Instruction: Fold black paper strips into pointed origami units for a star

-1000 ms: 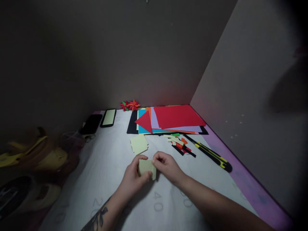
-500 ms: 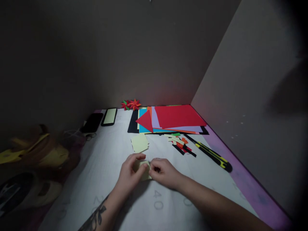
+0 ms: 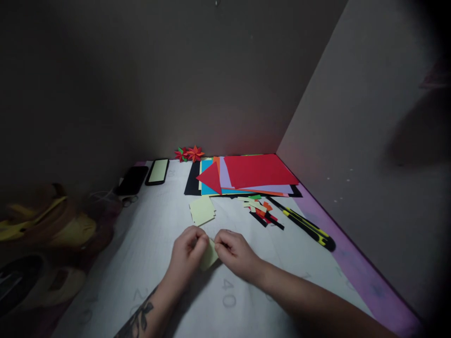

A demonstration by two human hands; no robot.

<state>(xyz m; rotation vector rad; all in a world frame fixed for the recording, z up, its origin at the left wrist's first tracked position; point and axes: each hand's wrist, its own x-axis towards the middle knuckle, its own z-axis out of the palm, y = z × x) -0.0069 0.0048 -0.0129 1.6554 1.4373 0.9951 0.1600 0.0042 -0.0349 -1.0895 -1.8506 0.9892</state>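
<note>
Between my two hands is a small pale yellow paper piece [image 3: 209, 257], partly covered by the fingers. My left hand [image 3: 188, 249] is closed, pinching its left side between thumb and fingers. My right hand [image 3: 234, 251] is closed on its right edge. Whether the paper is folded I cannot tell. Just beyond my left hand lies a stack of pale yellow paper squares [image 3: 202, 210], its edges slightly uneven.
Paper strips [image 3: 259, 210] in several colours lie by a black and yellow utility knife [image 3: 308, 227]. Coloured sheets [image 3: 260, 171], two folded paper stars [image 3: 195, 153] and a phone [image 3: 158, 172] are at the back. A dark slab [image 3: 133, 180] lies left, near blurred items [image 3: 52, 225].
My left hand has closed further, its fingers now pinched on the paper's left side. The paper is now tilted and less of its face shows. The view has shifted slightly.
</note>
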